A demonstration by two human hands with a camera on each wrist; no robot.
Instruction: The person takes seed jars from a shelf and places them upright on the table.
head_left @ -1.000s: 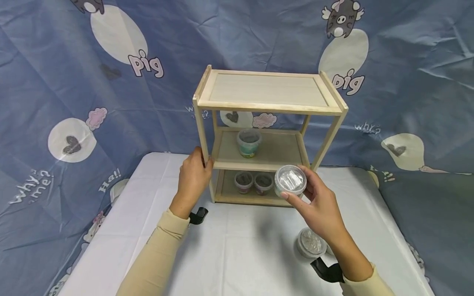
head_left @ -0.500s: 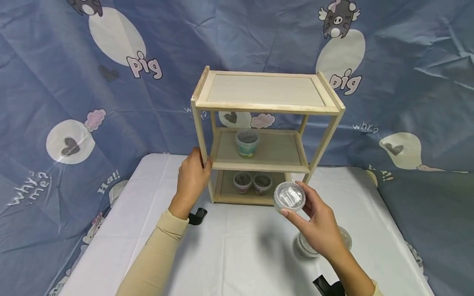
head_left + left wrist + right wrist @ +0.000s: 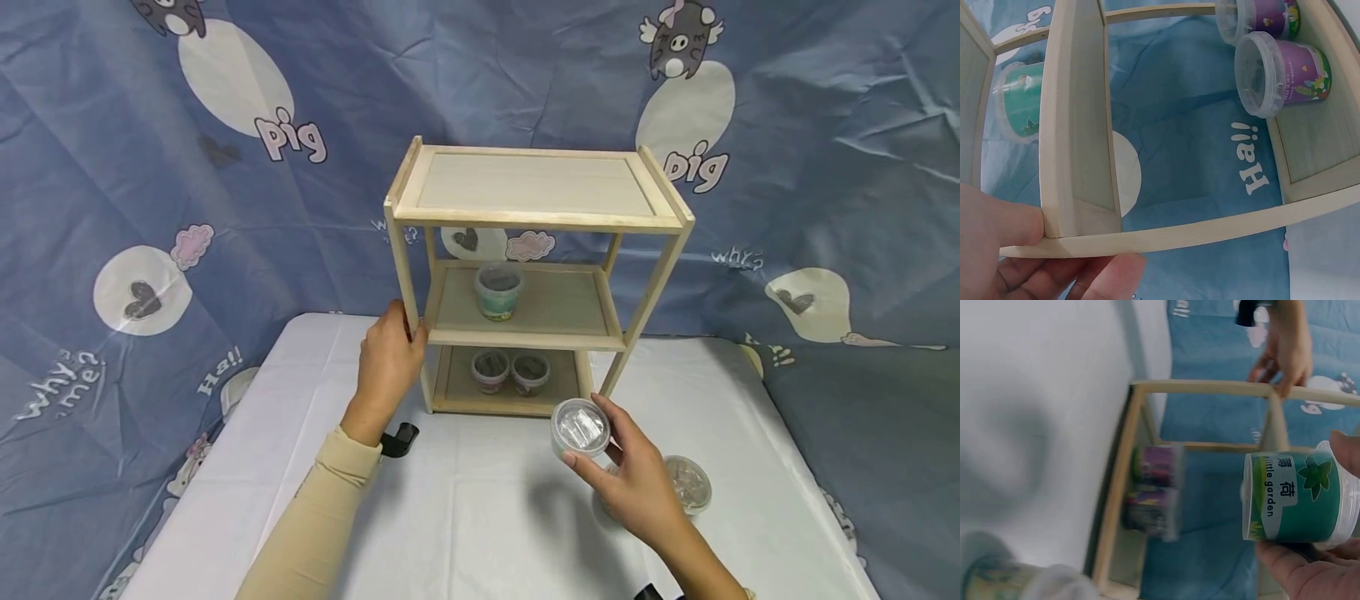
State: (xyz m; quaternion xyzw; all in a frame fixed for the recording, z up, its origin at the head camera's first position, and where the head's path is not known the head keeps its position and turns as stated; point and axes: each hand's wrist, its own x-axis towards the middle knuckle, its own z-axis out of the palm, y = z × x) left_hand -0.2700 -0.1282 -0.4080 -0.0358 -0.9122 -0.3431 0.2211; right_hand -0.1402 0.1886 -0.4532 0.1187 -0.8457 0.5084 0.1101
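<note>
My left hand (image 3: 386, 358) grips the left front post of a small wooden shelf (image 3: 532, 185), where the middle board meets it. Held between the thumb and fingers of my right hand (image 3: 633, 479) is a clear plastic cup (image 3: 581, 427), in front of the shelf's lower right corner and over the table. The right wrist view shows this cup's green label (image 3: 1297, 497), with a leaf and "little garden" printed on it. A similar green-labelled cup (image 3: 498, 292) stands on the middle board. On the bottom board, two purple-labelled cups (image 3: 1304, 72) stand side by side.
On the white-covered table (image 3: 480, 517), a clear-lidded cup (image 3: 686, 483) stands to the right of my right hand. Another is mostly hidden behind that hand. Blue printed cloth (image 3: 337, 242) hangs close behind the shelf and along both sides.
My right hand has drawn the held cup downward and toward me, away from the shelf's right post. My left hand keeps its grip on the left post.
</note>
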